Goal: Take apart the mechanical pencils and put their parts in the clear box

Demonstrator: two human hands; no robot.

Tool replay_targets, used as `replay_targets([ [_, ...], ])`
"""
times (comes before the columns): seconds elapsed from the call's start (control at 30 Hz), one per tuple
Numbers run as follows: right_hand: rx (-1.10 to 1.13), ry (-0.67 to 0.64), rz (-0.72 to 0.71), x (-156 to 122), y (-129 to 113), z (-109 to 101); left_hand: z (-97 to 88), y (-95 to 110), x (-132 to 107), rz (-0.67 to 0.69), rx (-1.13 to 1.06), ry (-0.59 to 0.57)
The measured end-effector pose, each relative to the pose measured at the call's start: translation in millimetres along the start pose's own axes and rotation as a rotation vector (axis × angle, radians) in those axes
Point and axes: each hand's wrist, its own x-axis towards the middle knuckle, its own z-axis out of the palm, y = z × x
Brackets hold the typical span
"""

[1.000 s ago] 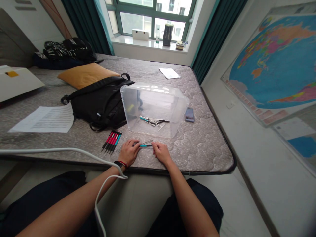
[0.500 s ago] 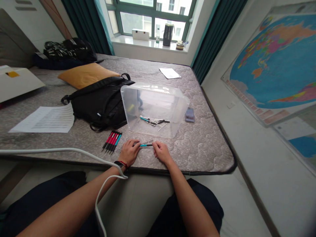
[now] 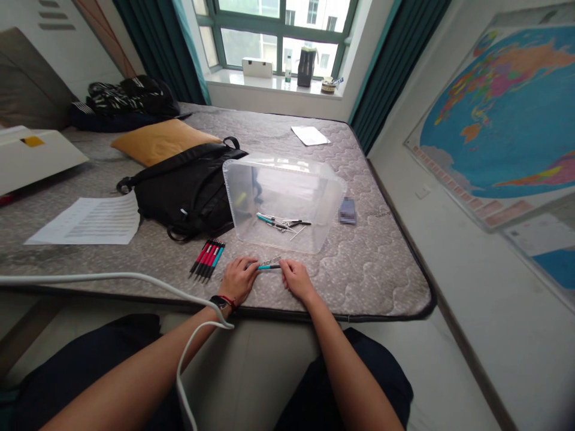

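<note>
From my remote seat behind the head camera, I see both hands low at the near edge of the quilted mattress [image 3: 368,287], with a teal-and-black pen [image 3: 269,267] held level between them. My left hand [image 3: 238,280] is curled closed around one end of the pen and my right hand [image 3: 299,279] is closed around the other, so the fingers hide both of its ends. Holding it from both sides looks like a way to keep it steady, though I can't tell if it is being turned. Just left of the hands, a row of red-and-black pens [image 3: 207,258] lies side by side, probably grouped to stay within reach. Ahead at centre sits a clear plastic tub [image 3: 283,191], with loose pen parts [image 3: 281,222] showing through it; I can't tell if they lie inside or beneath it. A black backpack [image 3: 184,200] sits just left of the tub.
</note>
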Motion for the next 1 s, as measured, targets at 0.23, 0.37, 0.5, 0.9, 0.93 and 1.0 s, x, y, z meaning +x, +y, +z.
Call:
replay_targets([
  [0.23,-0.179,0.093,-0.146,-1,0,-2,-1.3,0,0,0.002,-0.008,-0.003],
  [0.37,-0.249,0.149,-0.157,2,1,2,-1.8,1,1,0.006,-0.02,0.005],
  [0.5,-0.241,0.134,-0.134,2,1,3,-1.9,0,1,-0.005,-0.023,0.003],
  [0.9,-0.262,0.048,-0.217,-2,0,-7,-3.8,1,1,-0.012,-0.033,-0.005],
  [0.93,-0.276,0.061,-0.204,-2,1,-6,-3.7,1,1,-0.012,-0.033,-0.004],
  [1.0,-0.293,0.079,-0.178,-1,1,-4,-3.5,1,1,-0.01,-0.033,-0.002],
])
